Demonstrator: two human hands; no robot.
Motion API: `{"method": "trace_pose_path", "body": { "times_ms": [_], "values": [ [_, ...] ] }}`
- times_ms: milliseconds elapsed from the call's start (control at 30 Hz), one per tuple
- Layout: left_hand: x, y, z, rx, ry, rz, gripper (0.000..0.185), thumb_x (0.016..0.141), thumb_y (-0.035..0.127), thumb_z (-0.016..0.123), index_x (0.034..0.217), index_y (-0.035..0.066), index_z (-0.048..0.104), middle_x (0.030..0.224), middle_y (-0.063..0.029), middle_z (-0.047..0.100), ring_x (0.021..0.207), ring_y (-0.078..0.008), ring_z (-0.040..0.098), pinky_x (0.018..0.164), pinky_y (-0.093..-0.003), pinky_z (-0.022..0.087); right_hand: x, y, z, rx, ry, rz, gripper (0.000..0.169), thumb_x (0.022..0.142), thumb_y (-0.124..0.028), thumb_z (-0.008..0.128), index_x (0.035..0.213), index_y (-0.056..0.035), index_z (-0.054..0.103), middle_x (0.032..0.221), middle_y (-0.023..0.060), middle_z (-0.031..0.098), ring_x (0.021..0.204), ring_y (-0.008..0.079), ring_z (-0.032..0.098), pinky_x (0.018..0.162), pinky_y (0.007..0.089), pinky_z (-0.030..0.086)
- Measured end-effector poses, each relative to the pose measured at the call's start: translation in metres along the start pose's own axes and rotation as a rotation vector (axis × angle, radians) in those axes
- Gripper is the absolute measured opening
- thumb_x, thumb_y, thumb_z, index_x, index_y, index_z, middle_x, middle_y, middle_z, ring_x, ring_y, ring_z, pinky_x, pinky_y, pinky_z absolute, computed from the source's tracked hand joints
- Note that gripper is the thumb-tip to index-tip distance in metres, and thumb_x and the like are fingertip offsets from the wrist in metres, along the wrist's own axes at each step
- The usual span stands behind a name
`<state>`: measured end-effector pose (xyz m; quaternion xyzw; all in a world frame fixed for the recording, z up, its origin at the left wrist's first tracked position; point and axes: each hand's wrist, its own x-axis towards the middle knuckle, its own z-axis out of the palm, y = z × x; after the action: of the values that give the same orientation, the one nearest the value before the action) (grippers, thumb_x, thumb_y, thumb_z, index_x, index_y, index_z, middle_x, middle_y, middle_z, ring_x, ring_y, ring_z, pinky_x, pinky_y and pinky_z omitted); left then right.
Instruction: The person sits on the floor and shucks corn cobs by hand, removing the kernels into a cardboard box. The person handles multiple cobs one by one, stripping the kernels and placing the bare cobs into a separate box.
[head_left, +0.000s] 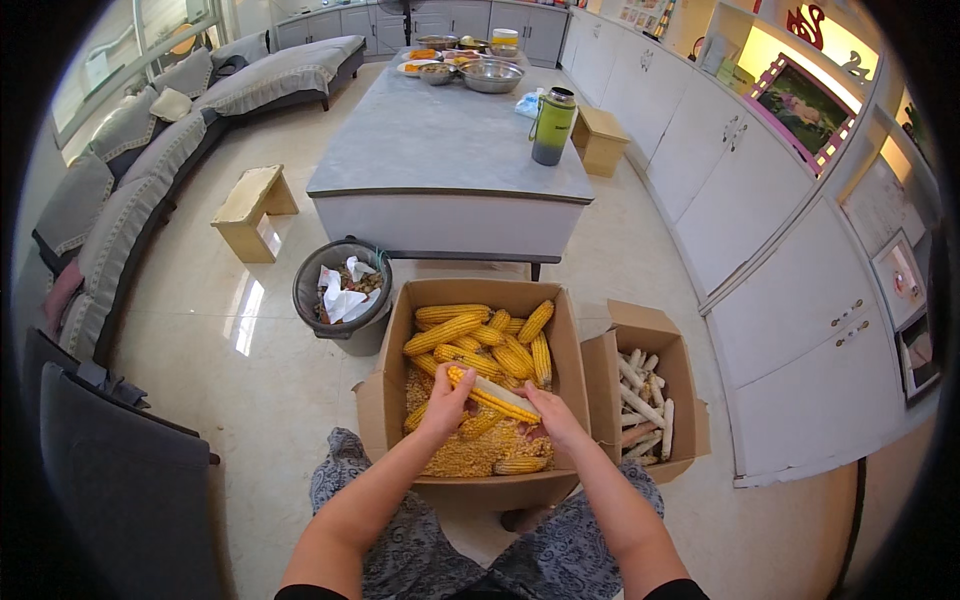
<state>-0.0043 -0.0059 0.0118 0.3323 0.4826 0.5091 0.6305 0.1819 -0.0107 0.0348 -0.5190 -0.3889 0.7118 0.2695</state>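
Observation:
My left hand (450, 401) and my right hand (551, 414) hold one partly shelled corn cob (499, 394) between them, the left at its upper left end, the right at its lower right end. Bare pale cob shows along its upper side, and yellow kernels remain along the lower side. Beneath them a large cardboard box (394, 397) holds whole ears of dried yellow corn (446, 332) towards the far side and loose kernels (469, 456) nearer me. To its right, a smaller cardboard box (679, 450) contains stripped white cobs (641, 405).
A trash bin (300, 300) with paper and scraps stands left of the large box. Beyond is a grey table (435, 142) with a green bottle (553, 127) and metal bowls (491, 76). Wooden stools (251, 199) flank it; white cabinets (795, 352) line the right.

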Motion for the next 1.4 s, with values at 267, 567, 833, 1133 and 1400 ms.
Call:
{"method": "trace_pose_path", "body": {
  "times_ms": [267,567,833,1133,1400],
  "values": [
    [0.001,-0.007,0.004,-0.049,-0.065,-0.039,0.021,0.092,0.027,0.043,0.099,0.007,0.039,0.074,-0.0032,0.047,0.054,-0.0103,0.045,0.046,-0.0234,0.038,0.006,0.009,0.009,-0.160,-0.020,-0.045,0.034,0.089,-0.031,0.049,0.112,-0.0069,0.053,0.075,0.0007,0.058,0.046,0.0042,0.043,0.038,0.0186,0.030],
    [0.004,-0.011,0.002,-0.023,0.032,-0.017,0.018,0.088,0.024,0.051,0.092,0.009,0.042,0.068,0.0005,0.046,0.046,-0.0053,0.039,0.039,-0.0206,0.032,0.002,0.014,0.025,-0.306,0.044,-0.107,0.037,0.088,-0.035,0.051,0.110,-0.0057,0.055,0.068,-0.0022,0.052,0.046,0.0039,0.040,0.040,0.0185,0.033],
    [0.007,-0.015,0.005,0.008,0.095,0.031,0.018,0.089,0.026,0.050,0.087,0.009,0.045,0.074,0.0005,0.050,0.052,-0.0051,0.041,0.042,-0.0202,0.032,0.007,0.025,0.027,-0.261,0.058,-0.240,0.038,0.086,-0.034,0.055,0.111,-0.0055,0.055,0.067,-0.0037,0.049,0.046,0.0038,0.039,0.041,0.0186,0.033],
    [0.003,-0.013,0.000,0.070,-0.050,-0.088,0.021,0.092,0.030,0.041,0.103,0.012,0.039,0.092,-0.0009,0.050,0.076,-0.0109,0.049,0.059,-0.0255,0.041,0.005,0.023,0.021,-0.221,0.096,-0.195,0.036,0.085,-0.035,0.056,0.107,-0.0060,0.057,0.064,-0.0062,0.044,0.047,0.0025,0.038,0.040,0.0176,0.032],
    [0.003,-0.010,-0.001,0.033,-0.079,-0.061,0.022,0.092,0.031,0.039,0.104,0.012,0.039,0.092,-0.0021,0.050,0.075,-0.0115,0.049,0.059,-0.0260,0.042,0.007,0.027,0.017,-0.182,0.062,-0.178,0.032,0.086,-0.033,0.056,0.101,-0.0048,0.059,0.064,-0.0070,0.044,0.051,0.0020,0.038,0.042,0.0179,0.032]
  ]
}}
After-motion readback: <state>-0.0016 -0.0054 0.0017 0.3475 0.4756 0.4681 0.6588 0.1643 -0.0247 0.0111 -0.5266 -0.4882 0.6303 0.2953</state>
